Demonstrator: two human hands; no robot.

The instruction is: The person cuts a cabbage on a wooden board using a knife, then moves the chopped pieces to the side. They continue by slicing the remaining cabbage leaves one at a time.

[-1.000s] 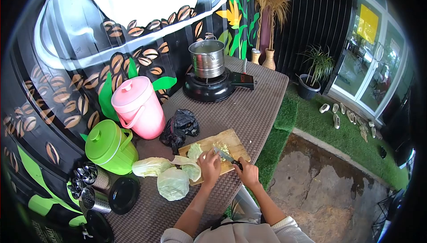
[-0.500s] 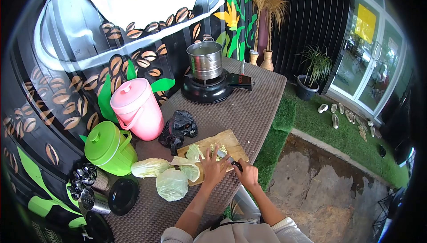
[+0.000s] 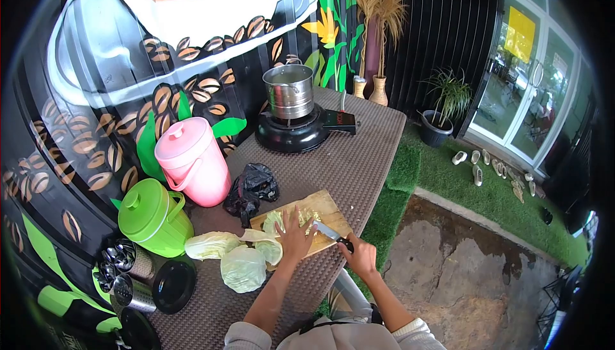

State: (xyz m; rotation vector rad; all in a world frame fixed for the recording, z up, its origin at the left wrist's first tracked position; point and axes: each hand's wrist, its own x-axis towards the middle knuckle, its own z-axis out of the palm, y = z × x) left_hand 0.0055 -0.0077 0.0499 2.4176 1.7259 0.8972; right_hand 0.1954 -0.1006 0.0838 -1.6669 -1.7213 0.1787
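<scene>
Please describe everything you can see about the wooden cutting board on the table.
The cutting board is a light brown rectangular slab, wooden by its look, lying flat and slightly turned on the brown textured table, near its front edge. Pale green cabbage leaves and small chopped bits lie on it. The left hand rests spread over its middle. The knife, held in the right hand, lies across its near right corner. A black plastic bag sits just behind it.

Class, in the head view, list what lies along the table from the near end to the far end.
Steel canisters → green lidded bucket → pink lidded bucket → black stove with steel pot → two vases.
</scene>
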